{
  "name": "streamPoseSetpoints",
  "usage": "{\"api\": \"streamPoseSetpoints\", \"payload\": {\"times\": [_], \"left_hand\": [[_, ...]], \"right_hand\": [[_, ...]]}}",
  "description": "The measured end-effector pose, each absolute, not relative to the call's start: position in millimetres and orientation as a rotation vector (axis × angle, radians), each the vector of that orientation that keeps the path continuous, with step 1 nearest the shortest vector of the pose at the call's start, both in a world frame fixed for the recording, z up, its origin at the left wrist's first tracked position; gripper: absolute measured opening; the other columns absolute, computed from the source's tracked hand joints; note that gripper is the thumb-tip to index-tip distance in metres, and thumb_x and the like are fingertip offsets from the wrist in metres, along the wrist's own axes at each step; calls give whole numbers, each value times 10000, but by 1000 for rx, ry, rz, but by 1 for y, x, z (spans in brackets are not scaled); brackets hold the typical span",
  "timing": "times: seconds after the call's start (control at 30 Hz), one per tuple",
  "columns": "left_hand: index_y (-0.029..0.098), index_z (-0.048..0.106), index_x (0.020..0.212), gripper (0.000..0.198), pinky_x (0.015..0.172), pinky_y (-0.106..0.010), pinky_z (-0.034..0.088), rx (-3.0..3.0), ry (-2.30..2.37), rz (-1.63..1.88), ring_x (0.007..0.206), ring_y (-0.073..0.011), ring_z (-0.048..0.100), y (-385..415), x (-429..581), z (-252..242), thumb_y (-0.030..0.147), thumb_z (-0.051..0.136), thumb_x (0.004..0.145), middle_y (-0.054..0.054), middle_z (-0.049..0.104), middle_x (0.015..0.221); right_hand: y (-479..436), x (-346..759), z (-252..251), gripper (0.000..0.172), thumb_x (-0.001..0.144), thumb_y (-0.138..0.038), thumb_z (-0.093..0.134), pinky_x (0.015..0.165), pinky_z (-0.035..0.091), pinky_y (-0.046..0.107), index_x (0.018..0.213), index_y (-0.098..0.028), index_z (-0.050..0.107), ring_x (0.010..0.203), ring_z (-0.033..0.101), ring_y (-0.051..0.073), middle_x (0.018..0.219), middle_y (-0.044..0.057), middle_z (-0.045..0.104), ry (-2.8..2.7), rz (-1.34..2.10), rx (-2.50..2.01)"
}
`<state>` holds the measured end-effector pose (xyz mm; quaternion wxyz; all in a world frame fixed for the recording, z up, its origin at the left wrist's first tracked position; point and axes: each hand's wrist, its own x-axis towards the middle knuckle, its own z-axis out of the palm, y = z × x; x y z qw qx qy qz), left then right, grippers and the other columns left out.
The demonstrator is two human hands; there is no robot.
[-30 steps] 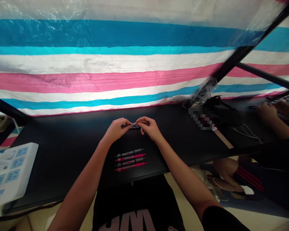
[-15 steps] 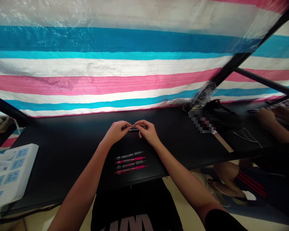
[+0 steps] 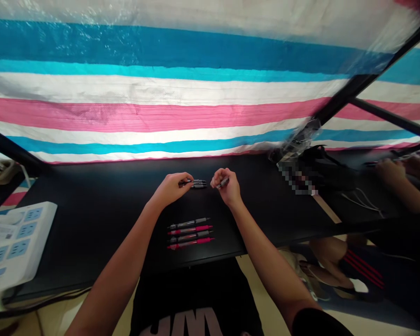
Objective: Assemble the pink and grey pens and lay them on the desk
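Directions follow a clock face, twelve o'clock pointing away from the wearer. The left hand [image 3: 173, 185] is drawn into a pinch, thumb and fingertips at the left ends of two dark pens [image 3: 199, 182]; whether it grips one or both cannot be told. Holding at the end presumably steadies them and leaves most of their length uncovered. The right hand [image 3: 231, 185], apart from them, is curled into a loose fist about a grey pen [image 3: 224, 182], likely tucked in for security. On the black table [image 3: 91, 196], a row of four pens [image 3: 190, 230], grey and pink alternating, lies parallel, probably so that each is easily told apart. From the left hand, the two dark pens extend toward three o'clock and the row lies near five; from the right, the pair lies at nine, the row at seven, the grey pen within its fingers.
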<state>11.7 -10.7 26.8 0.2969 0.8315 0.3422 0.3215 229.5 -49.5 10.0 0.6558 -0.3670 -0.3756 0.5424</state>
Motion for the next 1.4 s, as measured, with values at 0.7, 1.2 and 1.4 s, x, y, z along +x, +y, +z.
{"api": "streamPoseSetpoints", "payload": {"times": [0.7, 1.2, 1.4], "left_hand": [[194, 774, 1055, 244, 646, -271, 453, 2374, 836, 802, 638, -141, 600, -13, 13, 30, 171, 581, 906, -40, 729, 819], [224, 578, 914, 168, 618, -270, 416, 2276, 1064, 705, 640, -172, 633, -11, 11, 28, 341, 696, 892, 27, 655, 671], [211, 683, 950, 103, 669, -286, 465, 2313, 960, 694, 729, -174, 647, -7, 4, 30, 283, 673, 878, -40, 740, 893]], "right_hand": [[-50, 211, 0, 370, 907, -509, 614, 628, 480, 306, 800, -170, 716, 583, 583, 149, 656, 21, 634, -1004, 1361, -845], [-48, 213, -11, 384, 937, -437, 604, 762, 578, 313, 1043, -105, 765, 835, 764, 227, 897, 124, 787, -896, 1782, -786], [-43, 217, -15, 263, 913, -319, 592, 755, 587, 296, 876, -119, 758, 765, 764, 202, 826, 116, 791, -794, 1628, -868]]}}
